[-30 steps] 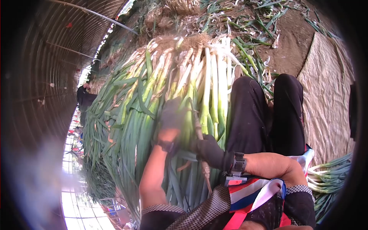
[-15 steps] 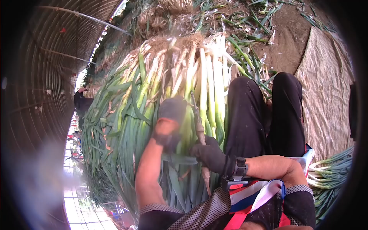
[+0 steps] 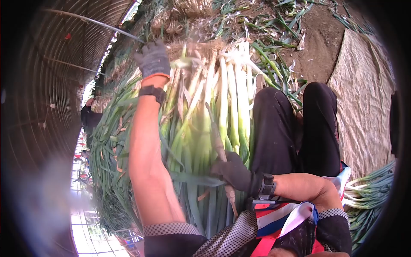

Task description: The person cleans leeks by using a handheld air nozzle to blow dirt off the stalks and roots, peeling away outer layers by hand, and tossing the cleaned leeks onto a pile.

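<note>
A thick spread of long green onions (image 3: 223, 96) lies before me, white root ends away from me and leaves towards me. My left hand (image 3: 153, 59), in a grey glove with an orange cuff, is stretched out over the far left root ends with fingers apart. In a dark glove, my right hand (image 3: 233, 172) is closed round a thin brown stick (image 3: 217, 139) with tapered ends, which slants across the onions beside my knee. A flat green leaf (image 3: 195, 178) runs sideways up to that hand.
My bent legs (image 3: 278, 132) are right of the onions. Beyond them lies a woven tan sheet (image 3: 361, 103), with more onions (image 3: 364, 192) at lower right. Loose leaves (image 3: 280, 25) litter the soil at the back. Another person's dark sleeve (image 3: 90, 118) shows at far left.
My left hand has moved forward and left from the middle of the stalks to the root ends, its fingers now spread. My right hand with the stick has barely moved.
</note>
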{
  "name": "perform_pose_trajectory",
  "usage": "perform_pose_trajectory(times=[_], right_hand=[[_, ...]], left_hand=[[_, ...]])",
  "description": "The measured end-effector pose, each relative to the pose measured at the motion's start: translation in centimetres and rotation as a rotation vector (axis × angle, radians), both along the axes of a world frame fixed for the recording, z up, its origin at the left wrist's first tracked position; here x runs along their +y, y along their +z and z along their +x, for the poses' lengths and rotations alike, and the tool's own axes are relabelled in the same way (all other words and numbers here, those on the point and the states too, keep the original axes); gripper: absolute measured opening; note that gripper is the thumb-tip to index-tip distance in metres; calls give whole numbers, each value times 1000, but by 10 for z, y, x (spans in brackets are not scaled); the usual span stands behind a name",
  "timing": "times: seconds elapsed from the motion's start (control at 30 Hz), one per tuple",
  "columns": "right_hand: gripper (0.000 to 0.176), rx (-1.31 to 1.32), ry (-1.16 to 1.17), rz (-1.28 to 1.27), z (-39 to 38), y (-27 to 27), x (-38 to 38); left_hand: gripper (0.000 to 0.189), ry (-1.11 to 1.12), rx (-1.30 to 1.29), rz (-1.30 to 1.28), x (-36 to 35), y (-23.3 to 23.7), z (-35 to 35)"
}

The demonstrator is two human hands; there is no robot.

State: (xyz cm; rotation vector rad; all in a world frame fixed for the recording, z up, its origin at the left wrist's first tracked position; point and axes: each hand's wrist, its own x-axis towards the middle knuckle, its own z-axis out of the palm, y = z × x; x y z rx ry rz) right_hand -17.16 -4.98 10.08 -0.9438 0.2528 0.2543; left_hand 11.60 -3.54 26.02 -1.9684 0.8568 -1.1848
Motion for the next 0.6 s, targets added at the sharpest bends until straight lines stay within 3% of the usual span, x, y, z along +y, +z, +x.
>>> perform_pose_trajectory(times=[0.03,0.07,0.1,0.13,0.17,0.2,0.23,0.33,0.43,0.6], right_hand=[[15,15,-31,17,7,-4,-2],[16,25,-43,-6,14,-8,-6],[17,38,-51,-26,20,-13,-10],[18,53,-57,-46,24,-17,-15],[18,21,-56,8,26,-16,-21],[17,25,-35,23,28,-15,-25],[17,30,-13,36,30,-14,-27],[17,-32,64,-20,32,-23,-26],[17,-21,61,-37,35,-23,-25],[17,-44,-90,23,36,-15,-31]], left_hand=[[31,170,10,-32,-7,-3,-5],[23,226,140,7,-7,-15,-21],[18,-87,489,-89,25,-44,2],[23,-71,587,61,48,-76,4],[26,355,810,-104,22,-80,-51],[27,102,860,175,68,-118,-39],[25,226,1088,5,56,-115,-79],[23,266,1241,-423,81,-156,-110],[24,352,1345,-565,76,-147,-120],[34,310,1095,-338,73,-140,-151]])
